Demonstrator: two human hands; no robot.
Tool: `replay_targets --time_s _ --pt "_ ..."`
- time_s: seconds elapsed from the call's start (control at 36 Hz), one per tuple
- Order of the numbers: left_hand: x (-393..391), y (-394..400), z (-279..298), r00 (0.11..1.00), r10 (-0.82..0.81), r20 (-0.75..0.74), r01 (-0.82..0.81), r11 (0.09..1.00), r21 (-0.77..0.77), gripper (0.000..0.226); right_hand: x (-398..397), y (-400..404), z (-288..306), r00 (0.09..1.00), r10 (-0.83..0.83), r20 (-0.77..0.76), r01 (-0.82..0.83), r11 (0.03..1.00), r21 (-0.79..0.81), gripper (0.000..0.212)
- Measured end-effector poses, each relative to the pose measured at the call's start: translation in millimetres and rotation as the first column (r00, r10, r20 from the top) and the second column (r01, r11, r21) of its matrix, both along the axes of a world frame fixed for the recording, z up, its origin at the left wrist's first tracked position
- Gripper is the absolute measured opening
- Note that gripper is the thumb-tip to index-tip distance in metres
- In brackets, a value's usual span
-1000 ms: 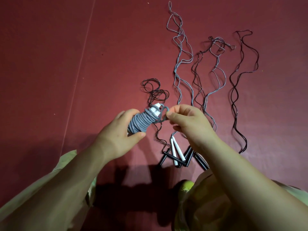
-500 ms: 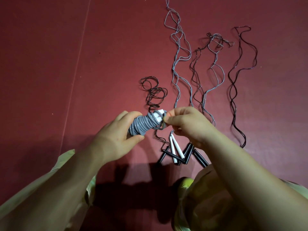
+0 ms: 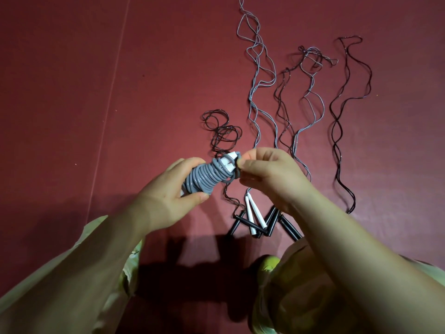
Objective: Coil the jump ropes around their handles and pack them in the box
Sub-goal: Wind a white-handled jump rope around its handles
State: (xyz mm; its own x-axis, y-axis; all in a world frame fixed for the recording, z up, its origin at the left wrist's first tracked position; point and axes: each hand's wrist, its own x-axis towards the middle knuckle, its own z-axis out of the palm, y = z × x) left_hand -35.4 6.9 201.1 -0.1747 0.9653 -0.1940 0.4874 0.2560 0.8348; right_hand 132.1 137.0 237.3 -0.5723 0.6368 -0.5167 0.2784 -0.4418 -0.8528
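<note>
Left of the hands the red floor (image 3: pixel 84 104) lies open; loose ropes (image 3: pixel 296 97) and handles (image 3: pixel 255 218) crowd the right, possibly tangled.

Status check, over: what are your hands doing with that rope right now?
Left hand grips grey coiled rope. Right hand pinches its loose end at the white handle tips. Other ropes uncoiled on floor; no box in view.

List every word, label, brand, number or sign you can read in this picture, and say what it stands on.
None: no readable text shows anywhere.
Coiled grey rope bundle gripped in the left hand: no print shows.
White handles and black handles on the red floor: no lettering shows.
Right hand pinches the rope end; nothing written there.
</note>
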Motion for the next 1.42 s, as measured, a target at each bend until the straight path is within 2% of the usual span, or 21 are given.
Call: replay_targets --time_s 0.11,0.22,0.36,0.47,0.56,0.64,0.81,0.97,1.03,1.14,1.28,1.36,1.42 --pt "2 0 -1 0.999 0.005 0.034 -0.005 1.000 -0.005 0.044 1 1 -3 0.996 -0.075 -0.043 0.074 0.997 -0.021 0.020" --pt "1 0 0 0.997 0.016 0.082 -0.014 1.000 -0.017 0.044 2 1 -1 0.999 0.028 -0.037 -0.027 0.999 0.031 0.018" --pt "3 0 3 0.992 0.006 0.126 -0.005 1.000 -0.013 0.045 3 3 -2 0.999 -0.018 -0.035 0.021 0.997 0.078 0.026" --pt "4 0 2 0.982 0.024 0.189 -0.019 0.999 -0.029 0.048 1 2 -7 0.997 -0.056 -0.047 0.060 0.994 0.090 0.021" --pt "6 1 4 0.955 0.044 0.293 -0.038 0.999 -0.028 0.048 -2 0 -8 0.992 -0.087 -0.094 0.098 0.989 0.113 0.011" --pt "10 2 8 0.934 0.056 0.354 -0.047 0.998 -0.035 0.050 -2 -2 -8 0.985 -0.096 -0.144 0.111 0.989 0.097 0.011" --pt "12 0 8 0.862 0.056 0.504 -0.032 0.998 -0.057 0.055 -3 -6 -7 0.971 0.009 -0.239 -0.009 1.000 0.004 0.021" --pt "17 2 16 0.769 0.068 0.636 -0.035 0.997 -0.064 0.049 -3 -4 -5 0.986 0.005 -0.164 -0.003 1.000 0.009 0.026" --pt "18 2 15 0.752 0.086 0.653 -0.046 0.996 -0.077 0.054 -3 -4 -6 0.988 -0.007 -0.156 0.011 1.000 0.026 0.027" --pt "18 3 11 0.691 0.128 0.711 -0.053 0.990 -0.127 0.063 -1 -3 -5 0.966 -0.079 -0.247 0.056 0.994 -0.096 0.027" --pt "23 6 15 0.603 0.150 0.784 -0.038 0.987 -0.159 0.037 2 -2 -6 0.931 -0.162 -0.328 0.062 0.954 -0.294 0.018" --pt "26 5 16 0.619 0.158 0.769 -0.030 0.983 -0.179 0.037 4 0 -6 0.925 -0.274 -0.262 0.163 0.912 -0.377 0.018" --pt "27 6 16 0.635 0.154 0.757 -0.020 0.983 -0.184 0.036 6 1 -8 0.923 -0.337 -0.187 0.249 0.891 -0.379 0.020"
